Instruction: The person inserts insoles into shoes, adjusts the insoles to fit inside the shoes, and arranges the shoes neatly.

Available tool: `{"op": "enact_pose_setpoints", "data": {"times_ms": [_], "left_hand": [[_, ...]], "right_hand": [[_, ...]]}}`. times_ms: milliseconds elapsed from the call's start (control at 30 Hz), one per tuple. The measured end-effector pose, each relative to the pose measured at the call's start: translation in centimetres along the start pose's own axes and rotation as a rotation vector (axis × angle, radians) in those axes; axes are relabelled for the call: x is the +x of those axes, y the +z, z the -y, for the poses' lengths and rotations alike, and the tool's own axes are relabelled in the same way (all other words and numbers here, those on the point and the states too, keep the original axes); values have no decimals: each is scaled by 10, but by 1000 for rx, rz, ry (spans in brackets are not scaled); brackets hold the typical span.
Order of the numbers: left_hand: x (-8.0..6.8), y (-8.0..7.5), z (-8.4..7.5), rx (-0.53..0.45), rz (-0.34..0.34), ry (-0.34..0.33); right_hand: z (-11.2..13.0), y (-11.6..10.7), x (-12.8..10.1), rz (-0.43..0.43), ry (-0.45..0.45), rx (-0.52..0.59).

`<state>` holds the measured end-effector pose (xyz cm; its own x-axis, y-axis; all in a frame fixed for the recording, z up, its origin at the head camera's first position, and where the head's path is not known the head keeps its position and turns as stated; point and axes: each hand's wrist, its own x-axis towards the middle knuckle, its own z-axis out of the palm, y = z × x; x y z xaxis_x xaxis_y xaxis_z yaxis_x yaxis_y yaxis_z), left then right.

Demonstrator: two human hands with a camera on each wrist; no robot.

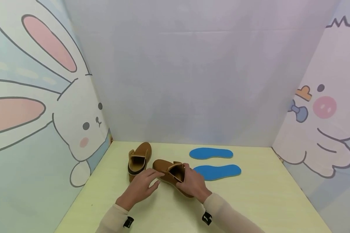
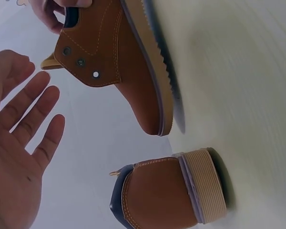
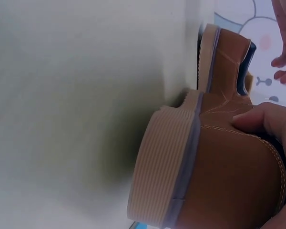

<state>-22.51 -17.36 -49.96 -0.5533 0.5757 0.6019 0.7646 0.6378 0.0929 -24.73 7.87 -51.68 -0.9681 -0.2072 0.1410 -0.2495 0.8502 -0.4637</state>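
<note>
A brown lace-up style shoe [image 1: 162,165] with a tan ridged sole stands angled on the table, its toe pointing up and left in the head view. My right hand [image 1: 193,183] grips it at the heel end, thumb on the near side of the collar [image 3: 257,119]. Beside the shoe's near side is my left hand [image 1: 140,187], fingers extended and holding nothing; the left wrist view shows its spread fingers [image 2: 33,102] next to the eyelets [image 2: 80,62]. The matching shoe [image 1: 143,150] stands to the left, its heel partly behind the left hand.
Two blue insoles lie on the right half of the table, one farther back [image 1: 211,153] and one nearer [image 1: 220,172], its left end behind the right hand. A pale wall [image 1: 192,81] rises behind the table [image 1: 265,194], with cartoon-printed panels [image 1: 75,129] on both sides.
</note>
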Motion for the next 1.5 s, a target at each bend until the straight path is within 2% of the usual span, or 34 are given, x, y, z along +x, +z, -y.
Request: {"op": "enact_pose_setpoints", "data": {"times_ms": [167, 367, 600, 700, 800, 933, 1033, 1133, 1300, 1400, 1500], "left_hand": [[-1, 3, 1, -12, 1, 9], [-2, 5, 1, -23, -20, 14], [0, 5, -3, -12, 26, -7], [3, 7, -5, -5, 26, -19], [8, 9, -11, -4, 14, -70], [21, 15, -25, -40, 23, -203], [34, 20, -37, -79, 57, -300], [48, 25, -47, -95, 122, -384], [61, 30, -58, -22, 248, -446], [64, 32, -61, 23, 260, -465], [65, 32, -61, -19, 234, -516]], "right_hand": [[-3, 0, -15, 16, -60, -19], [-12, -7, -27, 44, -75, -42], [-24, -15, -38, 64, -89, -92], [-27, -16, -40, 63, -107, -108], [-30, -15, -41, 69, -116, -119], [-32, -15, -41, 80, -113, -121], [-33, -17, -42, 77, -110, -134], [-33, -19, -42, 71, -109, -149], [-34, -20, -44, 78, -90, -162], [-34, -20, -46, 86, -72, -153], [-34, -19, -47, 83, -65, -148]]}}
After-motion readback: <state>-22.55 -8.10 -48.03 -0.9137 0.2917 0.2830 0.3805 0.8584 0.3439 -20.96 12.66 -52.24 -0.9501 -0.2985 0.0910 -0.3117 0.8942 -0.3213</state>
